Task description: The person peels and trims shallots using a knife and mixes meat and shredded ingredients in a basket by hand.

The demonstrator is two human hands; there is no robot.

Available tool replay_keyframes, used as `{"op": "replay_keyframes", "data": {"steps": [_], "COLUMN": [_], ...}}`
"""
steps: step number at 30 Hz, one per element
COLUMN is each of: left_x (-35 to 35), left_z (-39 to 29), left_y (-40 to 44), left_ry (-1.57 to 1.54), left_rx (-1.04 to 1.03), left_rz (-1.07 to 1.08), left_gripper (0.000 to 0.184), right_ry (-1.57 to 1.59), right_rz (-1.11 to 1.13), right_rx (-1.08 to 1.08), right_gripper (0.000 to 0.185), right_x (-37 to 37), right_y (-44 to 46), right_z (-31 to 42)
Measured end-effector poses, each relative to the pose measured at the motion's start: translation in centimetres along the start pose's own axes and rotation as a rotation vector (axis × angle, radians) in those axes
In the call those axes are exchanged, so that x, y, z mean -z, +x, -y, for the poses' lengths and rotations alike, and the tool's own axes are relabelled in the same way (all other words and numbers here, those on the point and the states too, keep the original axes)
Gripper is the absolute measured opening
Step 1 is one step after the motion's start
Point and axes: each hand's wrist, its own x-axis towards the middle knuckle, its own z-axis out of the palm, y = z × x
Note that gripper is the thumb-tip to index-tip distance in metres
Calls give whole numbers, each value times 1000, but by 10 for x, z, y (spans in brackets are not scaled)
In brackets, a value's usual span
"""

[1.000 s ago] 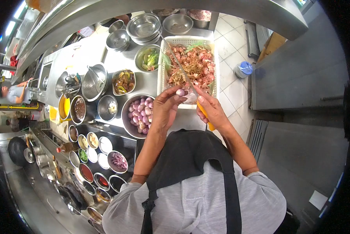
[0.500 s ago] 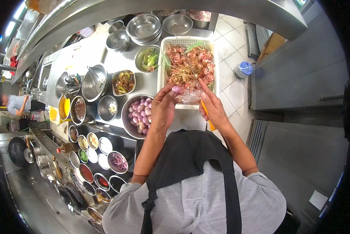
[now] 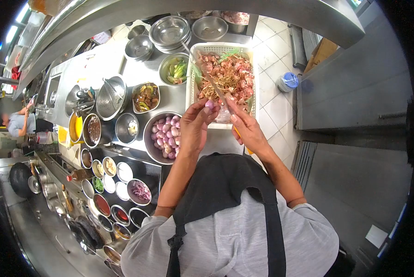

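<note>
Between the fingertips of my left hand is a purple shallot. My right hand grips a knife by its orange handle. Its blade points up and left across the crate, close to the shallot; whether it touches cannot be made out. Both hands are over the near edge of a white perforated plastic crate, full of reddish skins and brown root trimmings. Left of my left wrist stands a metal bowl of peeled-looking shallots.
Metal bowls with greens and dark vegetable pieces stand left of the crate. Stacked steel bowls are behind. Several small containers, one with sliced onion, line the lower left. Another person stands far left.
The knife has swung leftward, its blade now showing broadside over the crate near the shallot. My right hand has shifted slightly left. The far person's arm has risen.
</note>
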Motion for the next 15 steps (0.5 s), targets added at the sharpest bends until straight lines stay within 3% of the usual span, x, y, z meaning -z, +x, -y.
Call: {"op": "replay_keyframes", "data": {"steps": [15], "left_x": [6], "left_z": [12], "left_y": [-2], "left_ry": [103], "left_rx": [-86], "left_rz": [21], "left_gripper": [24], "right_ry": [-106], "right_rz": [121], "right_rx": [-20], "right_gripper": [58], "right_x": [-7], "right_y": [-1], "right_z": [15]}}
